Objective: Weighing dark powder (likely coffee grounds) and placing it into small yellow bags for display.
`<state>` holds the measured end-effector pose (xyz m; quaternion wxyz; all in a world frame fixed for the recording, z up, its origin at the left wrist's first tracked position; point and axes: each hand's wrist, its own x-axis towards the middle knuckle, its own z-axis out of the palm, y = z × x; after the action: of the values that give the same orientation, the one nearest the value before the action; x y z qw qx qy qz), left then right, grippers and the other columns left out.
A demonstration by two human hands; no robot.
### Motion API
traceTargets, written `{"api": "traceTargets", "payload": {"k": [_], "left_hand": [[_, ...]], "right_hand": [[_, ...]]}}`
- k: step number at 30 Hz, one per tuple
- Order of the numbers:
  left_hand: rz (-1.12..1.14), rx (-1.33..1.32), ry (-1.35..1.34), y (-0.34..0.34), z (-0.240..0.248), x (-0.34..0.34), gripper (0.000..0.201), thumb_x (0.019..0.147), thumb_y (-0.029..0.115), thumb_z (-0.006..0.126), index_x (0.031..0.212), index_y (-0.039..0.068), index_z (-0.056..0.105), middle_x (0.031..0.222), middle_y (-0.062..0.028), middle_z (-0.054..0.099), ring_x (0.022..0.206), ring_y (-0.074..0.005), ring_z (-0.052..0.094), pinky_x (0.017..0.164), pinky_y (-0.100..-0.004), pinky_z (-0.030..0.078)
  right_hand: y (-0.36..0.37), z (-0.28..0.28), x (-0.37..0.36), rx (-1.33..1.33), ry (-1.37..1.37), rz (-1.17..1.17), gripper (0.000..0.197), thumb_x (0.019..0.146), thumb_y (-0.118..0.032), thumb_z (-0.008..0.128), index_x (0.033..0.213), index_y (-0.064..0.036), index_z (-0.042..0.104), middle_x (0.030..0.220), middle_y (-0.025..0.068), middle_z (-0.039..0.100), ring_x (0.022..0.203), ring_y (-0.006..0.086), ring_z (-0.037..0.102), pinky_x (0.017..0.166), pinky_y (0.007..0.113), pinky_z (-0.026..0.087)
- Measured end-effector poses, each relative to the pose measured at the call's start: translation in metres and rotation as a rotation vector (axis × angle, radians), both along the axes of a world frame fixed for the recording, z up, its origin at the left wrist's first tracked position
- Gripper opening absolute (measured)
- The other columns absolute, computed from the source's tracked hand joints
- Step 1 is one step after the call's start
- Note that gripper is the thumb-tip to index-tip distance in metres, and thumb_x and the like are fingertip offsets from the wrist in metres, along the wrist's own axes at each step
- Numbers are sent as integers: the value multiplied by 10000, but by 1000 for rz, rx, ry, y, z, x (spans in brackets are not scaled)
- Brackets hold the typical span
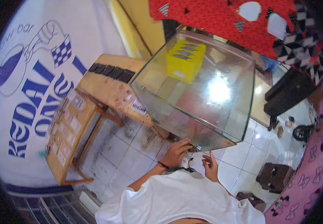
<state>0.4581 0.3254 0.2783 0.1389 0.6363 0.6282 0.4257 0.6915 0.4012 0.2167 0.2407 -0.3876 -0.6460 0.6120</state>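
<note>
In front of me stands a glass display case point(157, 102) with clear panes and a bright glare on its top. My left hand point(175, 152) is at its near lower edge, fingers stretched toward the glass. Just to the right, my right hand point(210, 167) has its index finger extended up to the same edge, with the other fingers loosely bent. A small shiny metal piece point(198, 148) sits at the edge between both hands; its kind is too small to tell. Through the glass shows a yellow box point(182, 67) with dark flat items standing in it.
A wooden table point(103, 87) at left carries a row of dark rectangular pieces point(113, 72). Nearer is a low wooden stand point(59, 168) with several flat packets. A black cabinet-like piece point(290, 89) and a brown plastic stool point(275, 177) are at right. A printed banner point(38, 93) hangs left.
</note>
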Motion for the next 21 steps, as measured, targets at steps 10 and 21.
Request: {"api": "traceTargets", "payload": {"k": [10, 21], "left_hand": [[432, -493, -33, -140, -175, -33, 188, 803, 155, 555, 930, 43, 636, 978, -193, 623, 965, -381, 576, 847, -464, 464], [782, -867, -278, -241, -239, -37, 301, 789, 280, 566, 996, 74, 643, 1040, -201, 611, 1025, -383, 554, 895, -463, 450]], "right_hand": [[4, -138, -53, 397, -415, 690, 409, 802, -262, 678, 1119, -10, 623, 1080, 197, 642, 1022, 316, 610, 879, 365, 485], [-76, -197, -224, 368, -337, 1407, 455, 950, -391, 409, 957, 9, 625, 984, 223, 620, 936, 378, 590, 829, 441, 453]]}}
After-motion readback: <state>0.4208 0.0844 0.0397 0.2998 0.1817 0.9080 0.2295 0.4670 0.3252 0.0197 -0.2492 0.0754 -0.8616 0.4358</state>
